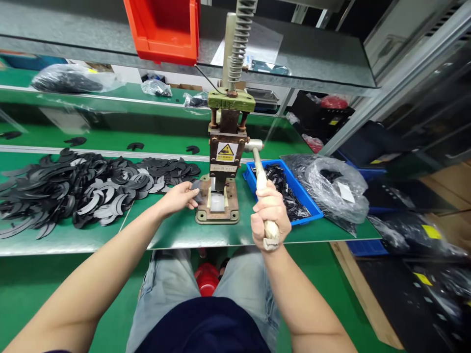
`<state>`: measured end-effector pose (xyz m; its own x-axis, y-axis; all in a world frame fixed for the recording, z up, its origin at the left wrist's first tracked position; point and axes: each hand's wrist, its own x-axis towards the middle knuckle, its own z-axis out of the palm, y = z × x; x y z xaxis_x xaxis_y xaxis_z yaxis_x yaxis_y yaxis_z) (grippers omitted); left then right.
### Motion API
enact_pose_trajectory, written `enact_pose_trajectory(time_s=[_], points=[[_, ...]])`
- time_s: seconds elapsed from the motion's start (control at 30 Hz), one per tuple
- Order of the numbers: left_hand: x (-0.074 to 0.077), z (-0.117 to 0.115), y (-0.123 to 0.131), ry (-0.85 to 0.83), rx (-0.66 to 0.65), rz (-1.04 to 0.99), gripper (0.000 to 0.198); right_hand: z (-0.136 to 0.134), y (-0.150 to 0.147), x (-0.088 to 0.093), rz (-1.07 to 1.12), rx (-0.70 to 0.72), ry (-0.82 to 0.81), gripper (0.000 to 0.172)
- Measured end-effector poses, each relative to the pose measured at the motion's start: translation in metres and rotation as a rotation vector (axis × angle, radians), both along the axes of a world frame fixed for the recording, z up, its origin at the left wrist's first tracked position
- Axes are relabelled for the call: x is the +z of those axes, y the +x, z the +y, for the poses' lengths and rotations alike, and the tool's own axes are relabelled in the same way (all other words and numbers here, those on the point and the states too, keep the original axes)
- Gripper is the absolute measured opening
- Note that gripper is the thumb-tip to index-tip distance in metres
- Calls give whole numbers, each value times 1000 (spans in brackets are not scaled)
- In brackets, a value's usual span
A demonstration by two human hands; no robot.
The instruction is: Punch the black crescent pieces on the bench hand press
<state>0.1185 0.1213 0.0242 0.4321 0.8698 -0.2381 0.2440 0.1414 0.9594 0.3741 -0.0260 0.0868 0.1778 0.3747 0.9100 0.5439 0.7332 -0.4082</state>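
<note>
My right hand (271, 213) is wrapped round the taped lever handle (260, 174) of a hand press (225, 154). The lever runs from the press's right side down toward me. My left hand (179, 198) pinches a dark, flat curved piece (197, 190) at the left edge of the press base (234, 206). Part of that piece is hidden by the fingers. Under the ram lies a small pale plate (217, 202). To the left of my left hand spreads a big pile of black and grey curved pieces (106, 189).
A blue tray (307, 218) of small black parts stands right of the press, beside a clear plastic bag (331, 184). An orange bin (165, 46) sits on the shelf above. Several curved pieces lie on the ledge behind. A red stool (207, 279) shows between my legs.
</note>
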Motion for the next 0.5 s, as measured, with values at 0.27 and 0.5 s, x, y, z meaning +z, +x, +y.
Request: enact_pose_trajectory(time_s=[0.27,0.5], points=[[1,8,48,-18,-87,107,38,-1,0,1,-3,16,0,11],[2,16,59,2,-91,255,23,2,-1,-1,16,54,58,13]])
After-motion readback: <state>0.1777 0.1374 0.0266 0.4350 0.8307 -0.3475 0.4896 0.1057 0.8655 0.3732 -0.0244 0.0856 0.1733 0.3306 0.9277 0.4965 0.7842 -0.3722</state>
